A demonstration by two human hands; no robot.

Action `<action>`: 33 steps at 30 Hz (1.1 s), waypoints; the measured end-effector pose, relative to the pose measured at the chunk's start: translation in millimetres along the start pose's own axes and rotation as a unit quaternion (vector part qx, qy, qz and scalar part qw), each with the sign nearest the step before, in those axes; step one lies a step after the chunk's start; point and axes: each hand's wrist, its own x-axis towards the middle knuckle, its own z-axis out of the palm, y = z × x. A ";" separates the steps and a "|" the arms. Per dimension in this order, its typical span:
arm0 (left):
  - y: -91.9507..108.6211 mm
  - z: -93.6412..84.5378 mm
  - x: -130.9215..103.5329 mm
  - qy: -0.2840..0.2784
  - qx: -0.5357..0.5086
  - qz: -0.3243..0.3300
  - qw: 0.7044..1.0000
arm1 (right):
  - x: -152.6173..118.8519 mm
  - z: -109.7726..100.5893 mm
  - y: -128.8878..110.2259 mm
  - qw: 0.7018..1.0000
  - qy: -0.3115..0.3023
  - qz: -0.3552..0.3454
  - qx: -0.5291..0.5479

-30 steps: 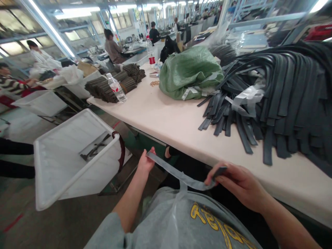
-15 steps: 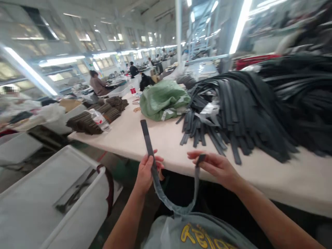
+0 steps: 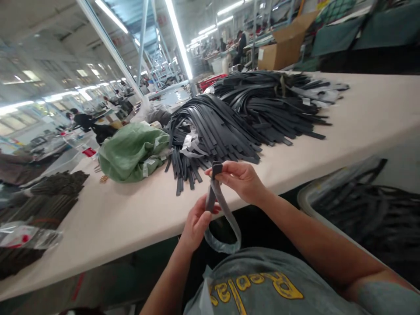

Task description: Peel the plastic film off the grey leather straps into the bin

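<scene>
A dark grey strap point(image 3: 231, 221) hangs in a loop in front of my shirt, its two ends crossing near the top. My right hand point(image 3: 241, 179) pinches the dark end of it between thumb and fingers. Lower down and to the left, my left hand point(image 3: 197, 222) grips the other part of the strap. Just beyond my hands, a heap of similar dark straps point(image 3: 216, 127) lies on the table point(image 3: 131, 218), with a white tie around part of it.
A green cloth sack point(image 3: 131, 151) sits left of the heap. Brown bundled strips point(image 3: 55, 199) and clear plastic wrapping point(image 3: 29, 236) lie at far left. A bin of dark straps point(image 3: 367, 218) stands below the table at right. Behind are a cardboard box point(image 3: 282, 46) and people working.
My view has swung to the right. The two hands have come closer together, and the open U of the strap has become a crossed loop, with its ends meeting near my right fingers.
</scene>
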 end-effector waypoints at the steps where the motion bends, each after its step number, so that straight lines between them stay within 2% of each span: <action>1: 4.6 8.5 7.6 -0.003 -0.009 0.012 1.000 | -3.6 -2.3 -3.1 1.000 0.014 -0.008 -0.026; 3: 11.1 26.5 21.3 -0.003 -0.018 0.016 1.000 | -11.1 -7.3 -7.9 0.998 0.029 -0.001 -0.051; 6: 11.3 50.7 32.4 0.003 0.014 0.010 1.000 | -24.0 -18.9 -11.5 0.998 0.040 0.045 -0.019; 8: 4.2 62.8 31.3 -0.018 0.057 0.010 0.998 | -33.8 -29.7 -13.8 0.996 0.060 0.070 0.013; 10: -8.5 71.8 24.9 -0.058 0.112 0.010 0.992 | -43.9 -42.1 -17.8 0.992 0.099 0.065 0.036; 14: -44.3 82.8 11.7 -0.164 0.208 0.000 0.964 | -64.5 -68.5 -25.8 0.983 0.169 0.016 0.067; 17: -66.2 85.4 8.9 -0.257 0.229 -0.023 0.939 | -83.5 -89.1 -29.7 0.979 0.200 0.012 0.044; 18: -71.1 84.1 8.8 -0.277 0.229 -0.026 0.933 | -90.6 -96.4 -31.9 0.975 0.219 0.020 0.020; 20: -78.2 76.6 9.2 -0.280 0.222 -0.031 0.933 | -105.2 -113.9 -38.2 0.960 0.275 0.027 -0.051; 22: -83.4 63.1 9.3 -0.242 0.209 -0.045 0.947 | -119.6 -138.9 -45.8 0.931 0.333 0.017 -0.147; 24: -87.7 46.9 7.6 -0.186 0.195 -0.071 0.960 | -134.3 -173.4 -53.2 0.891 0.376 -0.001 -0.255; 26: -90.2 31.8 2.7 -0.148 0.188 -0.097 0.966 | -148.9 -214.3 -59.5 0.828 0.411 -0.008 -0.381; 27: -90.6 25.6 -0.8 -0.138 0.186 -0.108 0.967 | -155.3 -234.6 -62.0 0.781 0.432 -0.011 -0.450; 28: -90.4 20.6 -4.8 -0.131 0.185 -0.117 0.967 | -160.3 -253.0 -64.0 0.723 0.452 -0.013 -0.522; 29: -89.7 16.8 -8.7 -0.125 0.182 -0.125 0.967 | -163.5 -267.8 -65.4 0.704 0.465 -0.019 -0.536; 31: -87.1 12.4 -14.9 -0.115 0.175 -0.138 0.968 | -163.8 -280.6 -68.2 0.676 0.495 -0.052 -0.544; 32: -85.4 11.5 -16.9 -0.105 0.172 -0.142 0.969 | -161.7 -276.3 -70.5 0.662 0.490 -0.061 -0.564; 33: -83.4 11.3 -18.1 -0.096 0.169 -0.146 0.970 | -158.5 -264.5 -74.3 0.674 0.489 -0.080 -0.547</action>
